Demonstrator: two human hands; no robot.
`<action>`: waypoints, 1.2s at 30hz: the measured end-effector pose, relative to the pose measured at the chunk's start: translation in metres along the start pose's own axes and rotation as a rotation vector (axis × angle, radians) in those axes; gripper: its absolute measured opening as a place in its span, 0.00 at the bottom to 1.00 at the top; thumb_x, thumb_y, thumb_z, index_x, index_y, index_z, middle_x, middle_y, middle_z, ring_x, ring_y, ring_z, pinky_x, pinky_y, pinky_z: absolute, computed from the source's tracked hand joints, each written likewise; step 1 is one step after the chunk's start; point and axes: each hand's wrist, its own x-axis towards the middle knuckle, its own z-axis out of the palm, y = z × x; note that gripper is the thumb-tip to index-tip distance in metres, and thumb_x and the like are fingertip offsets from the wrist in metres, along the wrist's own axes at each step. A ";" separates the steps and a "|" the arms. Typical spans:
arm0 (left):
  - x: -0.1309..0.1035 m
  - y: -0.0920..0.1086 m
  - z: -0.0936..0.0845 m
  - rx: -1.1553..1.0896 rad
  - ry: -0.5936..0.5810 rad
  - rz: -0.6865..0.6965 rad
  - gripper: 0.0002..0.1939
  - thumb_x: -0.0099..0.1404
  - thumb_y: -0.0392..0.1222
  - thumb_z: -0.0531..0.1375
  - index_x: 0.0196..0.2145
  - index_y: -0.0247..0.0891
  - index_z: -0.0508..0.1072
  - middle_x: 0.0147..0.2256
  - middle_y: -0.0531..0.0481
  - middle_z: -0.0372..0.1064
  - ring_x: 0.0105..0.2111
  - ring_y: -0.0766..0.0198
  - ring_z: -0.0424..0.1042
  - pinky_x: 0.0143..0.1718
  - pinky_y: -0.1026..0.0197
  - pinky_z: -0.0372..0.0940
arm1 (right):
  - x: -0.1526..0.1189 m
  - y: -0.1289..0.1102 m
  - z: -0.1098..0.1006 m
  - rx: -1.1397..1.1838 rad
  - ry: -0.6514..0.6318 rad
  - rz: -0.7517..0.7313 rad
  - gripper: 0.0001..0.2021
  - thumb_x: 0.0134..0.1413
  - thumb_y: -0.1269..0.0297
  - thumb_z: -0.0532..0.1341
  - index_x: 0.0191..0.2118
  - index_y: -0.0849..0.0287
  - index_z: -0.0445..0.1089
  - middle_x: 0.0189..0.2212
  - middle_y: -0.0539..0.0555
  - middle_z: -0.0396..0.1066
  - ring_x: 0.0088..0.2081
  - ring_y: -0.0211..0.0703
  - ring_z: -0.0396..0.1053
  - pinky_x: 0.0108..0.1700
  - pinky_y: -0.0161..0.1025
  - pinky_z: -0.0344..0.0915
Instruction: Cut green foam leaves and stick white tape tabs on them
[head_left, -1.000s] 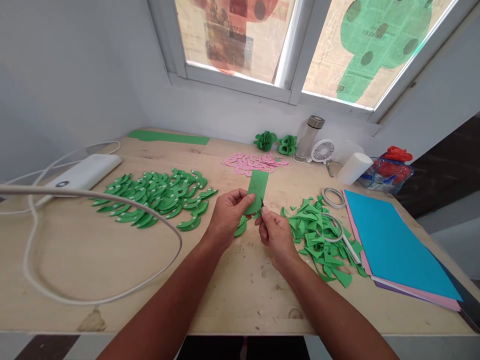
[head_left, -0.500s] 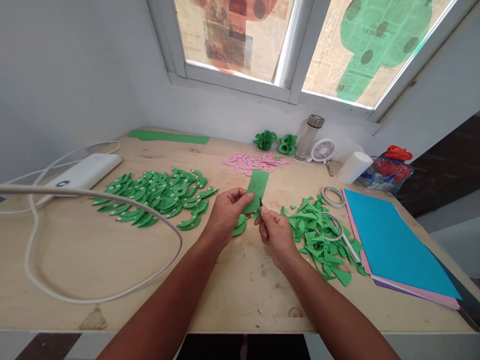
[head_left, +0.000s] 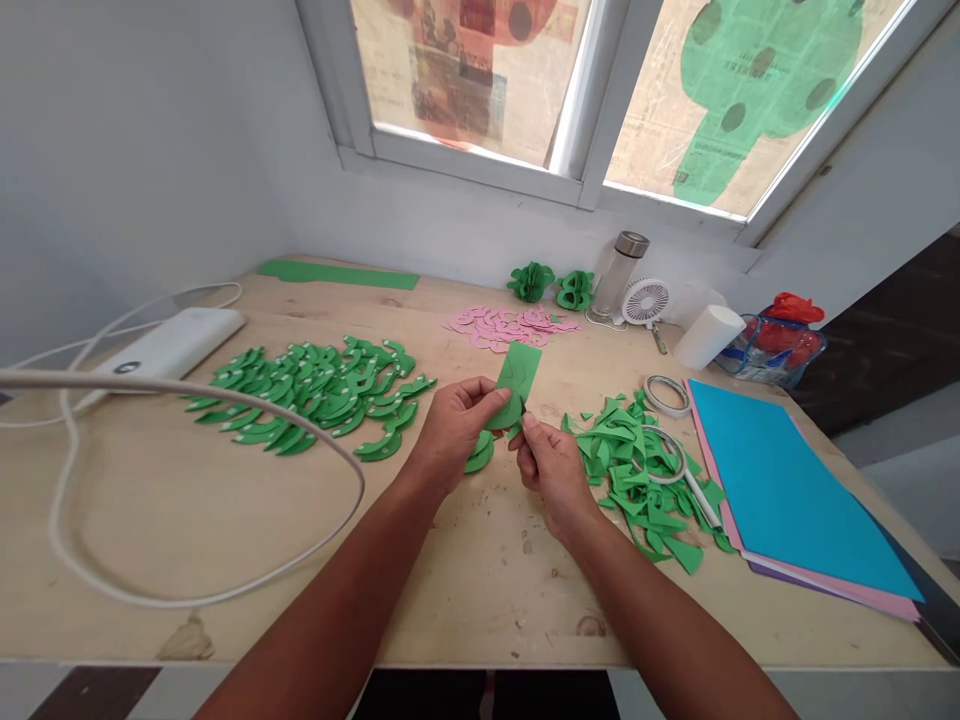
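A white cable point(head_left: 135, 381) is looping across the left side of your bench point(head_left: 480, 610), crossing in front of the near edge of the curved green cutouts point(head_left: 300, 395). Behind it, a white box-shaped device point(head_left: 176, 345) is lying near the wall. Pink cutouts point(head_left: 499, 328) are spreading beyond your hands, with two green paper rosettes point(head_left: 531, 282), a bottle point(head_left: 613, 275) and a small white fan point(head_left: 645, 300) standing farther back. To your right, green scraps point(head_left: 619, 455) are heaping up beside a stack of sheets topped with blue point(head_left: 810, 490), and a white pen point(head_left: 703, 500) is resting along their edge.

You are holding the green paper strip point(head_left: 523, 368) above the middle of the bench, your left hand point(head_left: 454, 425) pinching it between thumb and fingers. Your right hand point(head_left: 553, 465) is closing its grip around a dark-tipped tool point(head_left: 524, 407), which is meeting the strip's right edge; it is probably scissors, though your fingers are hiding most of it.
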 end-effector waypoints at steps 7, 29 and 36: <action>0.000 0.001 0.000 0.021 0.016 0.006 0.11 0.52 0.43 0.63 0.20 0.36 0.66 0.18 0.57 0.60 0.19 0.71 0.58 0.21 0.67 0.57 | -0.001 -0.001 0.000 0.001 -0.005 0.008 0.23 0.43 0.42 0.61 0.22 0.61 0.65 0.08 0.40 0.50 0.12 0.27 0.40 0.16 0.32 0.34; 0.000 0.001 0.000 -0.050 0.076 -0.035 0.12 0.48 0.46 0.66 0.22 0.35 0.69 0.20 0.55 0.64 0.20 0.69 0.62 0.23 0.66 0.61 | 0.003 0.004 -0.002 -0.027 -0.008 0.013 0.23 0.43 0.42 0.61 0.21 0.60 0.64 0.07 0.40 0.50 0.11 0.27 0.41 0.16 0.31 0.34; -0.001 0.003 -0.001 -0.018 0.036 -0.023 0.12 0.49 0.46 0.66 0.22 0.35 0.70 0.18 0.55 0.64 0.19 0.69 0.61 0.20 0.67 0.59 | 0.003 0.003 -0.001 -0.030 -0.001 0.008 0.22 0.43 0.42 0.61 0.21 0.60 0.65 0.08 0.40 0.50 0.12 0.27 0.41 0.16 0.32 0.34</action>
